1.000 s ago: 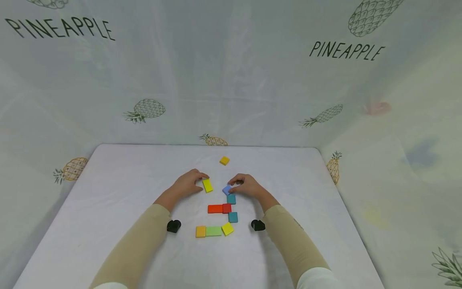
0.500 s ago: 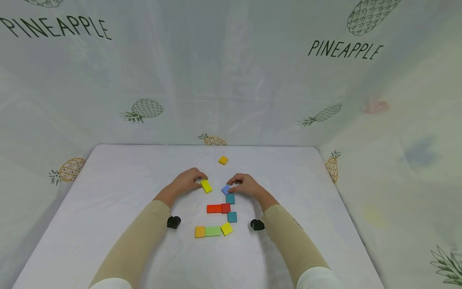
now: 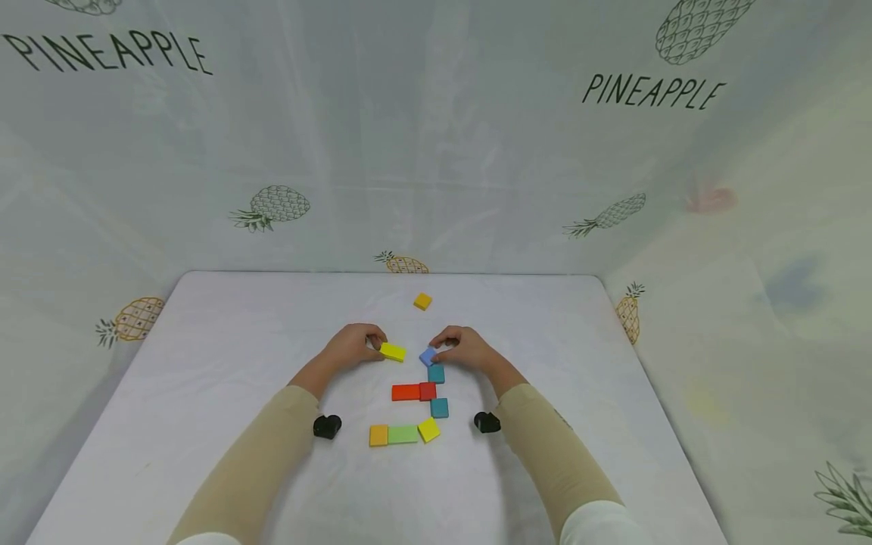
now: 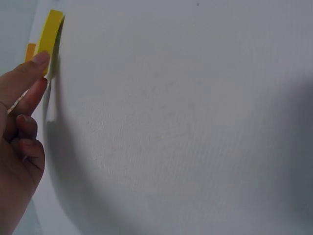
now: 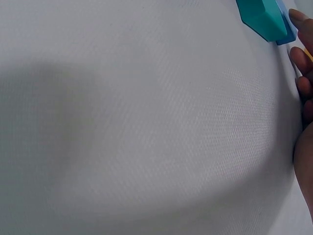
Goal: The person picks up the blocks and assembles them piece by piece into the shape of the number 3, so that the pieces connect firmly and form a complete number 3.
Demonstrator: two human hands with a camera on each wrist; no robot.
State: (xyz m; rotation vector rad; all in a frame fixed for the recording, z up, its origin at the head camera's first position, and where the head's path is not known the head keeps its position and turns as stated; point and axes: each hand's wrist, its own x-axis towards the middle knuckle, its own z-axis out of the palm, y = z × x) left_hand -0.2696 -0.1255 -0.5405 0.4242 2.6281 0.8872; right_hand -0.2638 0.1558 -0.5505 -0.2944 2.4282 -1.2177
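Observation:
My left hand (image 3: 349,348) pinches one end of a yellow oblong block (image 3: 393,352) between thumb and finger. In the left wrist view that yellow block (image 4: 50,28) sticks out past the thumb, tilted. Opposite it, my right hand (image 3: 466,350) has thumb and fingers on a small blue square block (image 3: 427,356), which sits turned at an angle. Just nearer than the blue block lies a teal square block (image 3: 436,374). The right wrist view shows the teal block (image 5: 264,18) large, with the blue block (image 5: 289,35) partly hidden behind it by the fingertips.
Nearer lie a red-orange oblong block (image 3: 405,392), a red square (image 3: 428,391) and another teal block (image 3: 439,408). An orange square (image 3: 378,436), a green block (image 3: 403,434) and a yellow square (image 3: 428,430) form the front row. A yellow-orange block (image 3: 422,302) lies farther back.
The yellow oblong block has swung from steeply slanted to nearly crosswise, and my left fingers have closed around its left end. My right hand stays in place at the blue block.

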